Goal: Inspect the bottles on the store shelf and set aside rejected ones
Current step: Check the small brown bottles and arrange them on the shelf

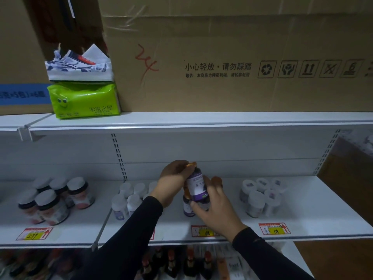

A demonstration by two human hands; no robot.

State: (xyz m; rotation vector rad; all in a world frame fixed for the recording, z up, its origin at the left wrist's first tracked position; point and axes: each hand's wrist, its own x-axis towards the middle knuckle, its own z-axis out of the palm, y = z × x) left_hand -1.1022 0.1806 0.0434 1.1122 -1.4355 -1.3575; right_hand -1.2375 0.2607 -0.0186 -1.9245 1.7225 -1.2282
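A brown bottle (196,183) with a purple and white label and an orange cap is held up above the white middle shelf (302,209). My left hand (173,182) grips its top around the cap. My right hand (216,207) grips its lower body from the right. Behind and below it stand two more orange-capped bottles, one (188,207) with a purple label, partly hidden by my hands. White-capped bottles (129,199) stand to the left, and wrapped white-capped bottles (261,196) to the right.
Dark jars with white lids (54,199) fill the shelf's left section. Price tags (274,228) line the shelf front. On the top shelf sit a big cardboard box (232,57) and a green tissue pack (84,100). A lower shelf holds dark bottles (177,263).
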